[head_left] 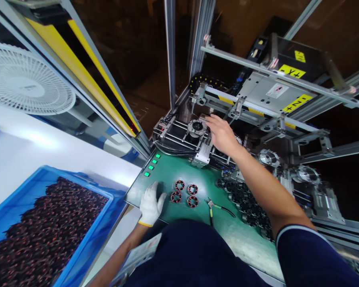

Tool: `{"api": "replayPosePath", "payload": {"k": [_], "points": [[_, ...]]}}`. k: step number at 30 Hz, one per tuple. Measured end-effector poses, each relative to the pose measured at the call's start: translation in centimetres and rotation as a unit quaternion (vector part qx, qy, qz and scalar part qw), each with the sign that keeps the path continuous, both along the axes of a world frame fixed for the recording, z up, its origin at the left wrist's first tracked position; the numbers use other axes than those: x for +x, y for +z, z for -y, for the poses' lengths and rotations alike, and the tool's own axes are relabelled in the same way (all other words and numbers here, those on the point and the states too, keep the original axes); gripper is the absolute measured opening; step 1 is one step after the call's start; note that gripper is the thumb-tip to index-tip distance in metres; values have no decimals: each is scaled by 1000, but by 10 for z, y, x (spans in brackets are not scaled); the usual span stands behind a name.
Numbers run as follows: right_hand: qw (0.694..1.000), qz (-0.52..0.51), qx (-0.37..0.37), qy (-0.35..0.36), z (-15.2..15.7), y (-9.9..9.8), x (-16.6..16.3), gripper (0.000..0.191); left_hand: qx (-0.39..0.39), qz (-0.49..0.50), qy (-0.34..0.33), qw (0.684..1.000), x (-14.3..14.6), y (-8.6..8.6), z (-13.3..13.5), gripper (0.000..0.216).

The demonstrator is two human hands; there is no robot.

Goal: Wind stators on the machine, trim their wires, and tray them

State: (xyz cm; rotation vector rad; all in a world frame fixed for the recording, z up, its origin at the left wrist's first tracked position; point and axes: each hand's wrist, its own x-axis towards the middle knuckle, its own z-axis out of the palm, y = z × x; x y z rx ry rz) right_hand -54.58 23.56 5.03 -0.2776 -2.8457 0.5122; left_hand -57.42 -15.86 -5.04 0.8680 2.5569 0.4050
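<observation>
From my feed, the left hand (151, 203) wears a white knitted glove and lies flat on the smooth green worktop (179, 171), fingers loosely spread, gripping nothing. Just beside its fingertips sit four small wound rings (184, 193), dark cores wrapped in reddish copper wire, set in a rough square. The right hand (221, 133) is bare and reaches well apart from the left, into the machine, with its fingertips at the edge of a round metal fixture (196, 128) that has a dark centre. I cannot tell whether those fingers pinch anything, as the back of the hand hides them.

Thin pliers (215, 208) with dark handles lie on the worktop near the rings. A heap of dark round parts (248, 203) runs along under the right forearm, too blurred to make out singly. At the left a blue plastic crate (77, 181), cut off by the picture's edge, holds a dense tangle of the same coppery rings. A white slatted fan (26, 79) stands behind it.
</observation>
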Motion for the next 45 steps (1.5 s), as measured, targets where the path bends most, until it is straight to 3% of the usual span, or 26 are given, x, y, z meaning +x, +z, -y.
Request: {"api": "replayPosePath", "payload": {"k": [3,5,7,9,11,13,17,20,24,28,31,34,36,39,42,45], "points": [[989,-115,-47,-80,52,-9,84,44,28,-37,-17,999,-31,21,-31,64],[984,-133,-57,-101,93,-24,138,40,57,-64,-56,995,-59,44,-74,64],[982,-129,-57,-122,132,-42,186,38,98,-108,-164,976,-83,69,-130,64],[981,-113,-56,-148,162,-57,227,37,130,-155,-285,937,-98,90,-186,64],[979,-91,-53,-177,184,-67,263,35,122,-169,-348,914,-104,102,-230,64],[974,-73,-48,-208,200,-74,295,33,95,-165,-356,915,-101,105,-258,66],[956,-62,-38,-285,215,-82,343,29,51,-160,-318,933,-86,99,-271,70],[939,-63,-37,-337,216,-88,360,28,34,-167,-309,936,-84,94,-268,62],[927,-47,-43,-369,196,-101,353,27,24,-167,-317,933,-92,91,-273,62],[930,-6,-57,-363,161,-118,320,23,-10,-143,-341,929,-100,99,-279,60],[932,28,-75,-354,140,-128,295,16,44,-144,-346,926,-99,107,-263,66],[934,43,-93,-343,136,-129,281,14,196,-153,-274,929,-85,100,-212,66],[937,33,-98,-335,141,-122,277,22,253,-157,-179,938,-68,84,-158,60],[946,-15,-103,-306,145,-96,272,29,211,-157,-66,962,-37,45,-68,59],[961,-67,-120,-242,120,-58,254,31,185,-167,-52,967,-9,5,-1,57],[970,-91,-132,-184,56,-22,213,28,165,-165,-60,971,7,-24,26,51]]}}
